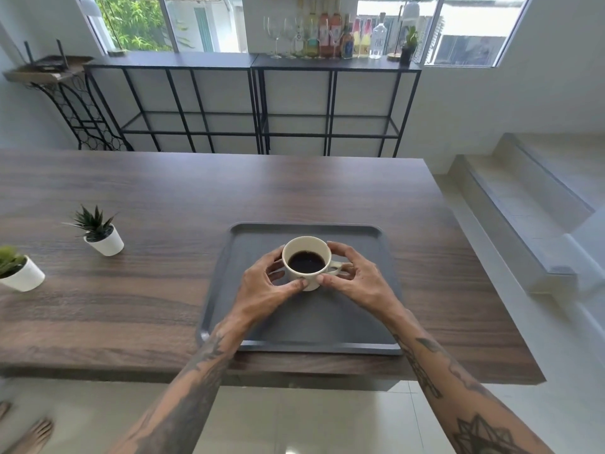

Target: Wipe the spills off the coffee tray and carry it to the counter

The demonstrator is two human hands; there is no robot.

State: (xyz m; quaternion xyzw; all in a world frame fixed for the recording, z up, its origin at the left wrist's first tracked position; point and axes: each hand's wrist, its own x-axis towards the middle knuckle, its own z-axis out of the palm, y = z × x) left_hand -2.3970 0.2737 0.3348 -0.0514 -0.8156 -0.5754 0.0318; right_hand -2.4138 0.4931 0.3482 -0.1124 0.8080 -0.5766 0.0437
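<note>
A dark grey rectangular tray [370, 247] lies on the wooden table near its front edge. A white cup [296, 249] full of black coffee stands on the tray's middle, handle to the right. My left hand [266, 288] wraps the cup's left side, thumb on its near wall. From the other side, my right hand [355, 278] holds the cup, fingers around the handle. No spill or cloth is visible on the tray.
Two small potted plants [100, 232] [18, 270] in white pots stand on the wooden table [163, 198] at the left. Behind it is a black metal shelf [252, 63] with glasses and bottles [327, 34]. Steps [523, 198] rise at the right.
</note>
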